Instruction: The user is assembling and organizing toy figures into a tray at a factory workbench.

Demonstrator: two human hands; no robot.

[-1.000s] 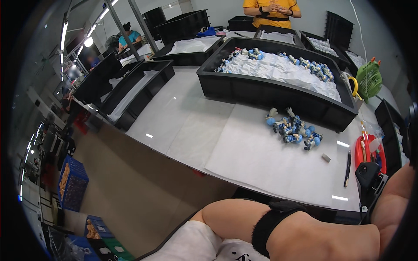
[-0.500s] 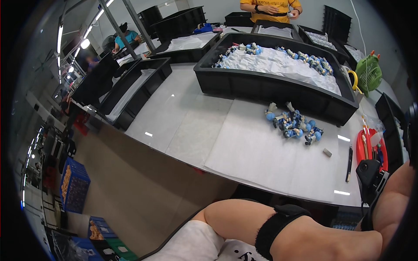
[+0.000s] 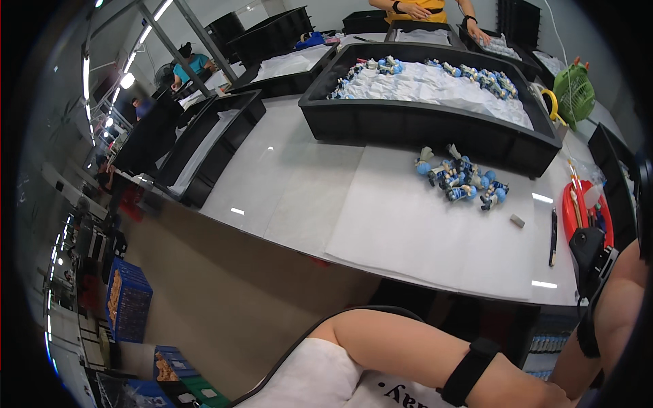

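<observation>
My left forearm crosses the lower edge to the right, with a black strap round its wrist. At the lower right corner, below the table's edge, my left hand (image 3: 541,392) is close to my right hand (image 3: 570,372). The fingers of both are hidden, so what they hold, if anything, does not show. A black device is strapped at my right wrist. Beyond the hands, on a white sheet (image 3: 422,238), lies a pile of small blue-and-white doll figurines (image 3: 462,178). A small grey block (image 3: 517,221) and a black pen (image 3: 552,238) lie to their right.
A large black tray (image 3: 422,139) with white lining holds more figurines behind the pile. A red holder (image 3: 566,211) with brushes and a green basket (image 3: 573,95) stand at right. Other black trays line the table. A co-worker in yellow (image 3: 435,12) stands opposite. Blue crates (image 3: 136,299) stand on the floor.
My left arm has shifted right and down, and both hands are nearer each other at the lower right. The co-worker opposite now reaches into a tray. The view has turned slightly.
</observation>
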